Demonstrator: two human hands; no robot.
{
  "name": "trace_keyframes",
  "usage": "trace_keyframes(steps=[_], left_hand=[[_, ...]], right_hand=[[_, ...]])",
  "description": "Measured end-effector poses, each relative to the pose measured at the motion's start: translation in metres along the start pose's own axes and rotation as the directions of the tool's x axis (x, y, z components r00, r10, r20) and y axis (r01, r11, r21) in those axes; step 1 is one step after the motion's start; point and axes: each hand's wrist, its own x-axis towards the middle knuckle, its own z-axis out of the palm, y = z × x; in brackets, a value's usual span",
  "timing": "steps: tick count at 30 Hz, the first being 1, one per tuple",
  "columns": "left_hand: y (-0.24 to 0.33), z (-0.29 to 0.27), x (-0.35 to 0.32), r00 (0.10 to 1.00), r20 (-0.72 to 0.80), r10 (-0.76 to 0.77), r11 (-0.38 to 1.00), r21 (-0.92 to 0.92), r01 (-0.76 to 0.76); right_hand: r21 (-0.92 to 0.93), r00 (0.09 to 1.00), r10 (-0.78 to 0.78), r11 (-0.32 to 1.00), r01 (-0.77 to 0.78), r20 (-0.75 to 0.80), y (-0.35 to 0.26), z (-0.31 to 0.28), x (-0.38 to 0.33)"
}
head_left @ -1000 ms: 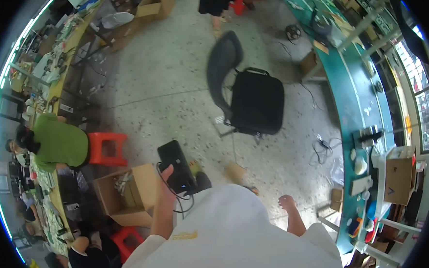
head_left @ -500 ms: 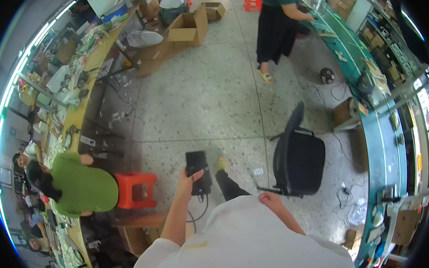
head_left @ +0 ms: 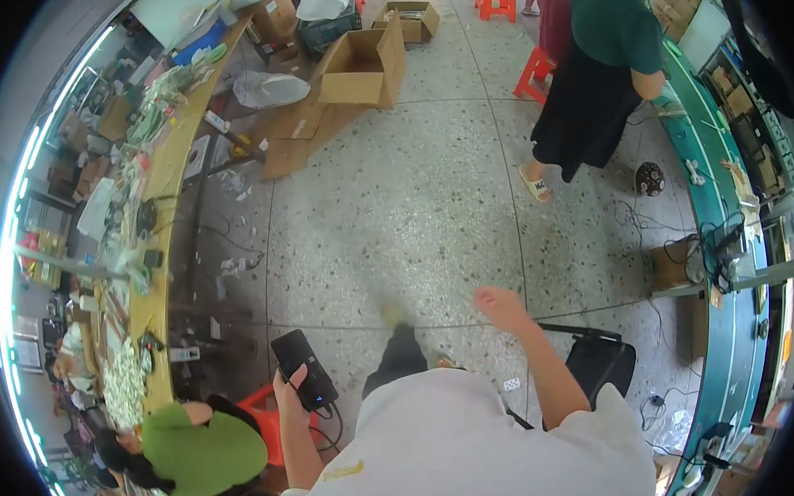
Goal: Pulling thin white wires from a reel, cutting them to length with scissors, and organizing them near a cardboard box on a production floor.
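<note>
My left hand [head_left: 291,395] is closed around a flat black rectangular device [head_left: 308,362], which has a small blue lit display near its lower end. A dark cable [head_left: 337,424] runs from that end and loops back toward my body. The device is held low, at my left side, over the floor. Out in front of me on the right, my right hand [head_left: 500,307] is raised with its fingers curled in, and nothing shows in them. Nearest to it is a black chair [head_left: 602,366], partly hidden behind my forearm.
A person in green [head_left: 202,453] sits by a red stool [head_left: 267,421] at the cluttered left bench [head_left: 150,307]. Ahead on the right stands a person in a dark skirt [head_left: 579,118], beside the green bench [head_left: 724,346]. Open cardboard boxes [head_left: 361,86] lie far left; cables [head_left: 641,216] trail right.
I have moved forward, so boxes, chair and seated person sit nearer or lower in view. My right hand has swung forward from my body; my left still holds the device, now tilted.
</note>
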Motion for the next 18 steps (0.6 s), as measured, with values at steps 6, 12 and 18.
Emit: trace_keyframes(steps=[6, 12, 18], left_hand=[[0.052, 0.101, 0.199, 0.989, 0.128, -0.079, 0.996, -0.018, 0.082], [0.161, 0.277, 0.351, 0.947, 0.311, -0.077, 0.997, 0.037, 0.069], [0.232, 0.407, 0.466, 0.886, 0.462, -0.048, 0.992, 0.124, -0.011]], right_hand=[[-0.052, 0.967, 0.046, 0.997, -0.061, -0.251, -0.035, -0.053, 0.131], [-0.039, 0.928, 0.154, 0.983, -0.178, -0.339, -0.067, -0.075, 0.221], [0.241, 0.822, 0.483, 0.873, -0.425, -0.301, -0.064, -0.107, 0.373]])
